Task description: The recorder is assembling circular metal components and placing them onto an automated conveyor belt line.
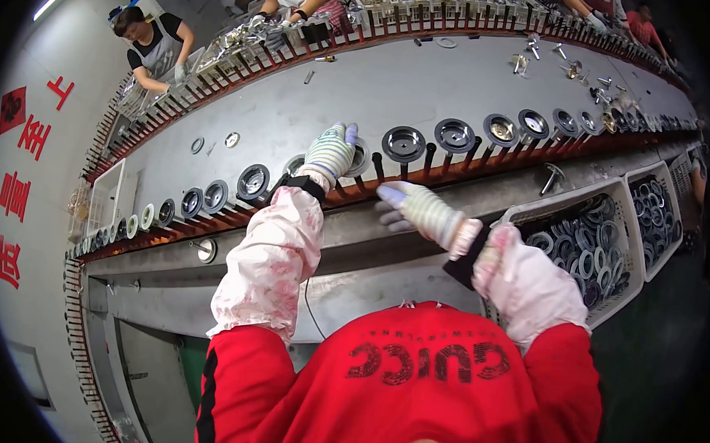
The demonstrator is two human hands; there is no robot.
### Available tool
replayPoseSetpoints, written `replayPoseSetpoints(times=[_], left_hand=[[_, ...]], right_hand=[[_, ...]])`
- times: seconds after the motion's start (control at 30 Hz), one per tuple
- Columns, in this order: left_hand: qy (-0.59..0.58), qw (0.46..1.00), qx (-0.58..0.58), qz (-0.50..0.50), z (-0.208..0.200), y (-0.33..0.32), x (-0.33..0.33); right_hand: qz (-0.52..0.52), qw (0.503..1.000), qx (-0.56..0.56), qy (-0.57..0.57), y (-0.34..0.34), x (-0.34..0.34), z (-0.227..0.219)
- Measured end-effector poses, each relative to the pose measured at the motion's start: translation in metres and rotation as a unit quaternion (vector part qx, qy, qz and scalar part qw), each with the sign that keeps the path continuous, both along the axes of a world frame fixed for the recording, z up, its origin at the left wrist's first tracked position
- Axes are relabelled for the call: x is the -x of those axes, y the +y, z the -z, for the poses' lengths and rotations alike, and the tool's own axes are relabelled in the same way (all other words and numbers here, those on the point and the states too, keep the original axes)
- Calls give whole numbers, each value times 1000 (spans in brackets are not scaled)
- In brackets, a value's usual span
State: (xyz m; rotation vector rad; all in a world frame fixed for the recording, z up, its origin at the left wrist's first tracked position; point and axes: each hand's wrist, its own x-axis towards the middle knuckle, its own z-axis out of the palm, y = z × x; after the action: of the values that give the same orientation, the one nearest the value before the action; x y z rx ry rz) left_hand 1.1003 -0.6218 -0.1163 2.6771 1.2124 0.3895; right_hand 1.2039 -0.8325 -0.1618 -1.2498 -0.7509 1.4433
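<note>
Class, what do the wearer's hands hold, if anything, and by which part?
Left hand: beside a round disc; whether gripped cannot be told. Right hand: nothing visibly held.

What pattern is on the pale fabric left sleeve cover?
Pink floral print on left sleeve cover; head view.

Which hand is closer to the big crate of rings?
Right. Your right hand is left of the big crate; your left hand is farther left, at the row of discs.
</note>
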Motion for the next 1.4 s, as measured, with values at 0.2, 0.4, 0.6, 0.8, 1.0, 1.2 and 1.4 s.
replayPoseSetpoints(times=[0.2, 0.4, 0.6, 0.8, 1.0, 1.2, 1.4], left_hand=[[-6, 1000, -13, 8, -7, 24, 57], [17, 997, 2, 80, -12, 47, 98], [76, 974, 196, 81, -25, 86, 120], [76, 994, 56, -56, -24, 92, 143], [125, 992, -12, -34, 4, 134, 201], [-41, 989, -103, 97, -50, 76, 169], [110, 991, -71, 40, -17, 74, 146]], right_hand=[[22, 991, 6, 130, 74, 76, 0], [27, 989, -12, 146, 115, 111, -5], [14, 992, -25, 120, 147, 153, -2], [-3, 988, -92, 120, 187, 172, 12], [-125, 988, 19, 90, 136, 191, 13], [0, 1000, -14, 25, -5, 101, 11], [284, 959, -15, -23, -188, 23, -39]])
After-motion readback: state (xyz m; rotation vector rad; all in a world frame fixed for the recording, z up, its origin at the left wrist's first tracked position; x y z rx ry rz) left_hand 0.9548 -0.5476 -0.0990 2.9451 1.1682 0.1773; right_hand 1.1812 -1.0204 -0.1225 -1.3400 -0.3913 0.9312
